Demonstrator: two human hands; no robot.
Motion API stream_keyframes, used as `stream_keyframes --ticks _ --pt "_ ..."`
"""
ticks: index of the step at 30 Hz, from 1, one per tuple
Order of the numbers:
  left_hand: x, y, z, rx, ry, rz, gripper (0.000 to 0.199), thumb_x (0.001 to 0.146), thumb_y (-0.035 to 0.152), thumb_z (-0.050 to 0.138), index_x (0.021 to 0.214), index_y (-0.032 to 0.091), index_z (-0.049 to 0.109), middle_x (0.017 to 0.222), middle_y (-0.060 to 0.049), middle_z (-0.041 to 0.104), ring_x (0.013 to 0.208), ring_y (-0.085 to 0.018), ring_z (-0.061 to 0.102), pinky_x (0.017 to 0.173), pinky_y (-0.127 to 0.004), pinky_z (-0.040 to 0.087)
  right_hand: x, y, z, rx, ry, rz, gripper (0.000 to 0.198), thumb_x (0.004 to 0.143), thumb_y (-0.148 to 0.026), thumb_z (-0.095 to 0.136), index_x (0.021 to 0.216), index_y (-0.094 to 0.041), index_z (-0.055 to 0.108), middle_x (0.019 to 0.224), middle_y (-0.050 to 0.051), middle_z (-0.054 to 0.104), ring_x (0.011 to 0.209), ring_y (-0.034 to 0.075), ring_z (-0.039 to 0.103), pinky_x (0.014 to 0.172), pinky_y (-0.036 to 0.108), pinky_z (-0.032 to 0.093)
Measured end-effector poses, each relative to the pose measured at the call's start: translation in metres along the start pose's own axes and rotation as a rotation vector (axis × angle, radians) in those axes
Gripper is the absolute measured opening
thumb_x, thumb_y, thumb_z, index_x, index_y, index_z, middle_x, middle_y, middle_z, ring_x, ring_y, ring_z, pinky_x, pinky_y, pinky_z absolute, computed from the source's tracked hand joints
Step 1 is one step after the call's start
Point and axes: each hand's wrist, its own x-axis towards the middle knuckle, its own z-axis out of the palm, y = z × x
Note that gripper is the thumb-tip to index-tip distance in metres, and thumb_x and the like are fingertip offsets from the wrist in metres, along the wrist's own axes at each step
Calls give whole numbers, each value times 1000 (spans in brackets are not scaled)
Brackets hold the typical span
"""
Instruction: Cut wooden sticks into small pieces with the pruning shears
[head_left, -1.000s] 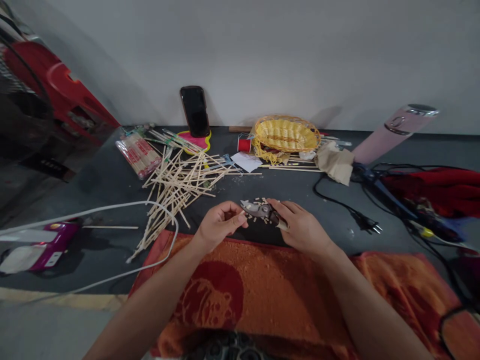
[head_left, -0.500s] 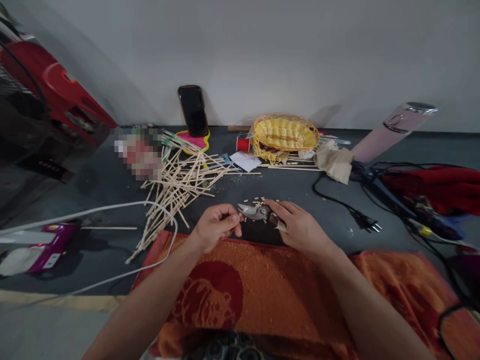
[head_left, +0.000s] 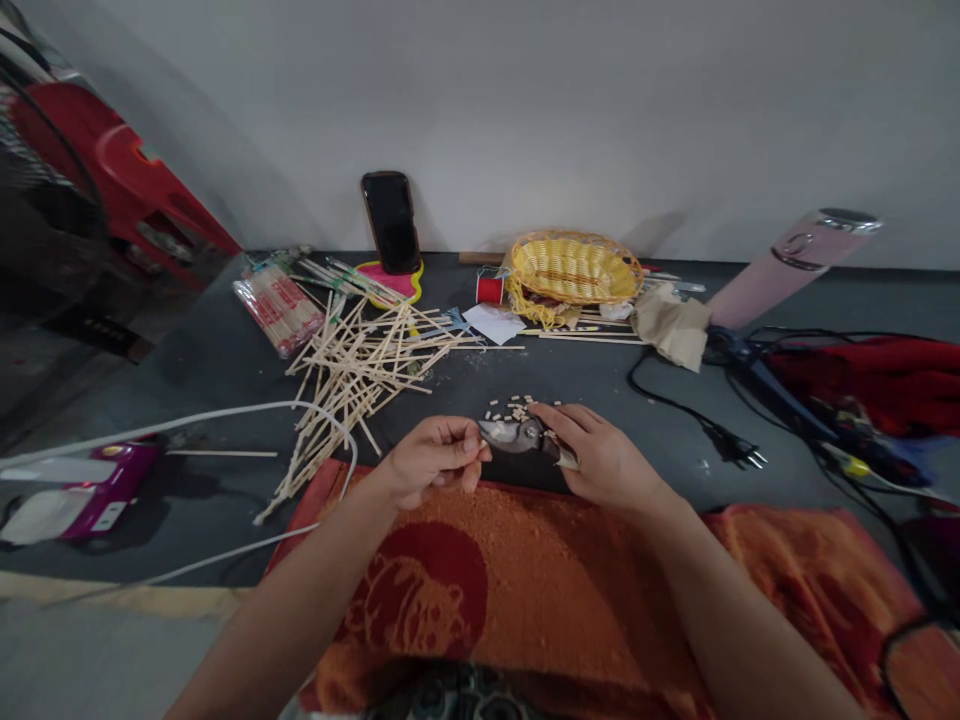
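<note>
My right hand (head_left: 607, 458) is wrapped around the handles of a pair of pruning shears (head_left: 510, 434), whose blades point left. At the tip of those blades, my left hand (head_left: 435, 460) pinches thumb against fingers. A small pale end, apparently of a thin wooden stick (head_left: 484, 444), shows at the fingertips; the rest is hidden. Several short cut stick pieces (head_left: 517, 406) lie on the dark table just beyond the shears. An orange towel (head_left: 555, 570) spreads beneath my forearms.
Long wooden sticks (head_left: 367, 360) are heaped at left, beside a wrapped stick bundle (head_left: 279, 308). Behind stand a phone (head_left: 391, 222), red thread spool (head_left: 490, 290) and yellow basket (head_left: 574, 268). A pink flask (head_left: 787, 265) and black plug (head_left: 739, 450) are right; a white cable (head_left: 225, 412) crosses left.
The shears' blades have tipped slightly downward and look wider apart. My left fingertips have shifted a little lower beside them. The camera view has moved slightly.
</note>
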Motion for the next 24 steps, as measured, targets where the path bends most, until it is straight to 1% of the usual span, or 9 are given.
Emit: stream_keyframes --ticks 3,7,13,16,18,19,21,22,24 --pt "-1 -1 -4 -60 -64 -33 26 82 36 66 80 12 60 52 -2 62 34 -1 26 34 -16 10 -1 -2 1 6 20 -5 61 81 -10 49 140 -18 39 124 13 57 109 25 55 95 42 48" --pt "0 -1 -7 -108 -83 -56 24 81 35 67 81 12 61 52 -2 61 33 -1 24 32 -16 9 -1 -1 4 6 41 -10 61 82 -11 49 141 -19 38 125 13 57 110 25 55 95 42 48" --pt "-3 3 -10 -132 -166 -102 25 78 35 69 77 11 61 46 0 57 30 -1 23 31 -16 9 -1 -5 2 25 7 -25 66 78 -7 48 143 -19 37 122 12 58 108 24 56 94 42 49" --pt "-4 4 -9 -123 -176 -112 27 76 37 71 75 12 60 45 0 56 30 -1 22 31 -17 8 -2 -6 -1 30 7 -38 64 80 -10 49 142 -20 38 120 12 60 104 23 59 90 41 51" --pt "-3 3 -7 -97 -142 -75 28 79 38 69 78 12 60 46 0 56 31 -2 22 32 -17 8 -2 -6 -2 24 13 -25 61 82 -12 49 142 -20 39 118 12 61 102 23 60 89 39 52" --pt "-2 2 -5 -71 -104 -43 28 81 40 66 79 12 60 48 0 57 32 -2 22 32 -17 9 -2 -5 -2 13 16 -13 60 83 -13 50 141 -20 40 118 12 61 103 23 60 89 39 52" --pt "2 0 -1 12 10 46 30 87 42 59 82 13 60 51 0 58 34 -2 24 34 -16 12 -2 -4 -2 -25 19 25 58 84 -14 49 141 -19 40 118 13 61 105 24 60 90 40 51" --pt "4 -1 1 69 78 93 30 88 43 57 83 13 59 54 -1 60 35 -2 27 36 -16 17 -1 -3 -2 -45 19 43 56 85 -15 49 140 -18 41 118 14 61 105 25 60 90 40 51" --pt "9 -5 5 189 215 228 29 85 42 61 81 14 57 62 -2 64 40 -3 37 41 -16 26 -1 -2 -1 -75 25 72 51 88 -18 47 138 -16 43 116 16 61 104 25 60 90 41 50"
